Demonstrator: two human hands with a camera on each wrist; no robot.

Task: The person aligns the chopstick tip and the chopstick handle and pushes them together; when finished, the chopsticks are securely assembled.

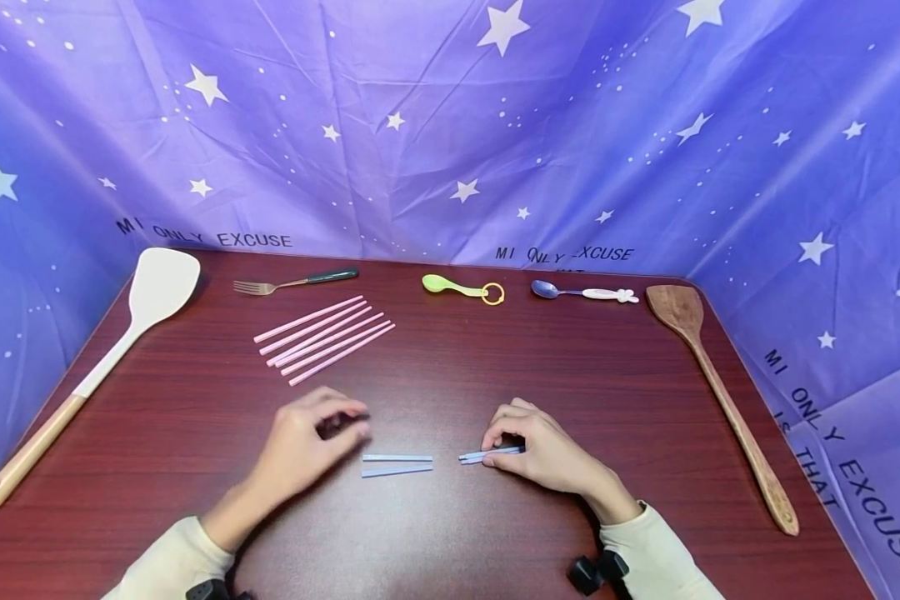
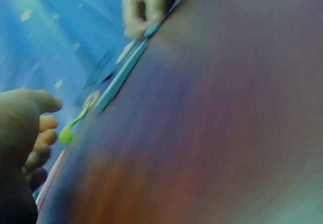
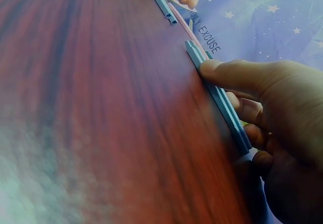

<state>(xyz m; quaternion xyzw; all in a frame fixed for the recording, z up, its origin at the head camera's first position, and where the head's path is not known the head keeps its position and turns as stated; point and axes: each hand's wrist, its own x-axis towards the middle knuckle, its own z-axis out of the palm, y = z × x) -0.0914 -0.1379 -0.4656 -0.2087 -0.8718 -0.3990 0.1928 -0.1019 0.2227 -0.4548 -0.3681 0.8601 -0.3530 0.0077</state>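
My right hand (image 1: 546, 452) pinches a pair of short blue chopstick pieces (image 1: 471, 457) low over the table, lying side by side. In the right wrist view the thumb lies on top of these pieces (image 3: 222, 105), with the fingers behind them. Two more blue chopstick pieces (image 1: 397, 457) lie on the table between the hands, nearly parallel. To their left is my left hand (image 1: 300, 437), its fingers bent, thumb and fingertips apart, holding nothing. The left wrist view, blurred, also shows this hand (image 2: 22, 128) with nothing in it.
Several pink chopsticks (image 1: 330, 337) lie in a row beyond the left hand. Along the back are a fork (image 1: 292, 283), a green spoon (image 1: 453, 286) and a purple-bowled spoon (image 1: 570, 292). A white spatula (image 1: 163, 283) lies far left, a wooden spatula (image 1: 720, 392) far right.
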